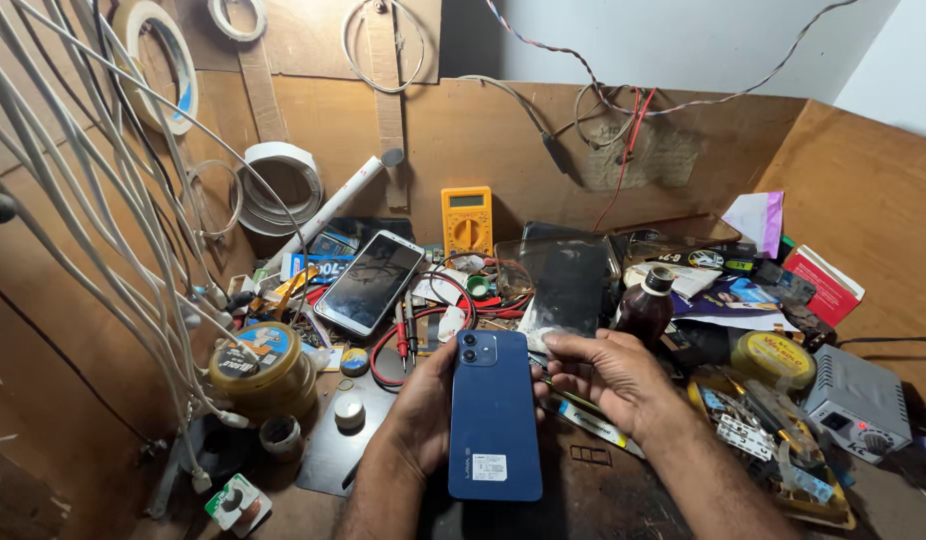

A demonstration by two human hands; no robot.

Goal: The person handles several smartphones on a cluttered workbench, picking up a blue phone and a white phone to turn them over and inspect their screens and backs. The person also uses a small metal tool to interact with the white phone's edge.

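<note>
I hold a blue smartphone (494, 415) back side up, its twin camera lenses at the top left and a white sticker near its bottom. My left hand (420, 410) grips its left edge from underneath. My right hand (605, 375) touches the phone's upper right edge, fingers curled toward it. The phone hovers over a dark mat (335, 447) on a cluttered wooden workbench.
A white-framed phone (369, 281) leans at the back left beside a yellow multimeter (467, 221) with red and black probe leads (407, 335). A brown bottle (646, 305), round tins (262, 370), tape rolls, white cables (103, 200) at left, and a grey power supply (858, 400) crowd the bench.
</note>
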